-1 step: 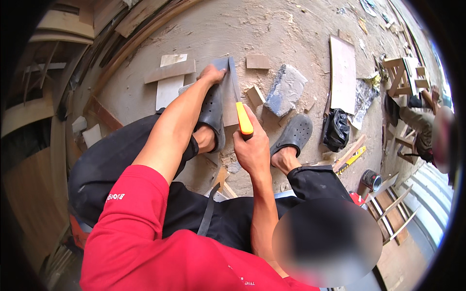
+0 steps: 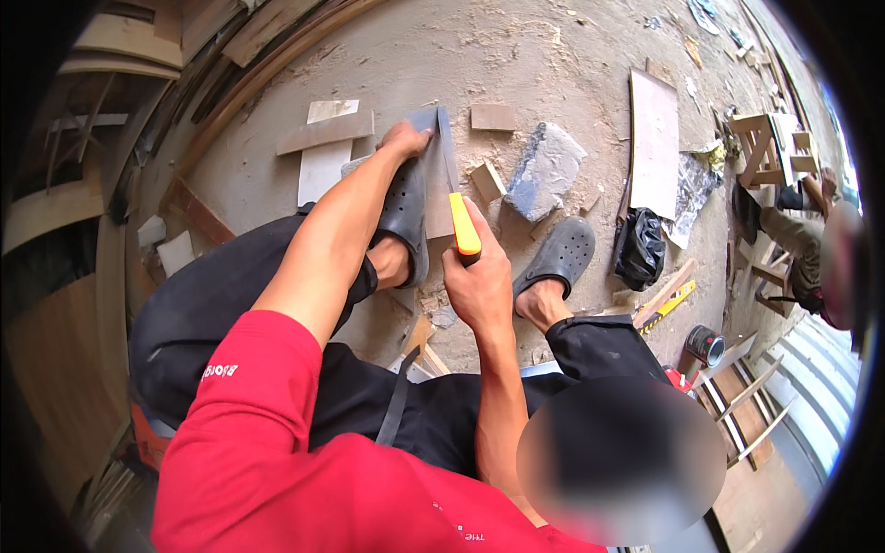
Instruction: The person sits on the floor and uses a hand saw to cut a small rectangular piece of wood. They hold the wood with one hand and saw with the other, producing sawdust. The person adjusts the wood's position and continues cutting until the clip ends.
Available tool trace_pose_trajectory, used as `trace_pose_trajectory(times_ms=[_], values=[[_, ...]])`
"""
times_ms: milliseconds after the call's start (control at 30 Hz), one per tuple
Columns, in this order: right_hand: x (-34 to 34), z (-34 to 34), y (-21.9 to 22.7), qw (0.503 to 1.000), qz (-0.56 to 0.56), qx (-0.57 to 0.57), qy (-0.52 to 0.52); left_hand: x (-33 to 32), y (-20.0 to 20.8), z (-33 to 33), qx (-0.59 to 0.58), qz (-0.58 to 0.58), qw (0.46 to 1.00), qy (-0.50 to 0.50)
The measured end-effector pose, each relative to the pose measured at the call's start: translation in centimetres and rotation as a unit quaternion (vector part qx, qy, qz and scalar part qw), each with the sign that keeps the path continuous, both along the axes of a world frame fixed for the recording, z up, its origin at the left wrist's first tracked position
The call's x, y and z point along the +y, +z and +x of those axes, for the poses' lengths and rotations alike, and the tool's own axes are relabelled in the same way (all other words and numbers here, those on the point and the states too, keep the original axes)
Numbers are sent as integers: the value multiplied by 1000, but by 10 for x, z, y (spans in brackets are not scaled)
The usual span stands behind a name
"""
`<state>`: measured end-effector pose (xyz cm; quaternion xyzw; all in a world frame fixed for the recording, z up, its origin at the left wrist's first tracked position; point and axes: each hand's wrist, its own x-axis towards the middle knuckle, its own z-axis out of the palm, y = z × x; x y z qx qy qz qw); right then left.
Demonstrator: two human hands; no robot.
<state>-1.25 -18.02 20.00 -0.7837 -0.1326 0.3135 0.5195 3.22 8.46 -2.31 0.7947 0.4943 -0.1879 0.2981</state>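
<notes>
My right hand [image 2: 477, 286] is wrapped round the yellow and black handle of a handsaw [image 2: 447, 152]. Its blade points away from me and lies along the right edge of a flat board [image 2: 437, 207]. At the board's far end my left hand [image 2: 406, 140] grips it, thumb close to the blade; some of its fingers are hidden. My left foot, in a dark grey clog [image 2: 403, 217], rests against or on the board's left side; I cannot tell which.
Right of the saw lie a small wooden block [image 2: 488, 182], a short board piece [image 2: 492, 117] and a grey masonry block [image 2: 546, 170]. Crossed offcuts [image 2: 324, 135] lie left. Farther right are a long panel [image 2: 653, 143], a black plastic bag [image 2: 639, 249], a can [image 2: 704, 344] and another person [image 2: 797, 235].
The view has shifted very slightly, so the floor items sit a little to the right. Both hands, the saw and the board keep nearly the same places.
</notes>
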Motion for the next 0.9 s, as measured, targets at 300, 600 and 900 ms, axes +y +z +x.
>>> trace_pose_trajectory(times_ms=[300,600,900], values=[[-2,-3,0,1000,-5,-16,-3,10,-30,6,-51,-102,990,80],[9,-17,27,995,-85,-44,7,8,-29,17,-69,-144,981,113],[-5,-36,41,987,-90,-133,16,18,-36,6,-91,-127,981,118]])
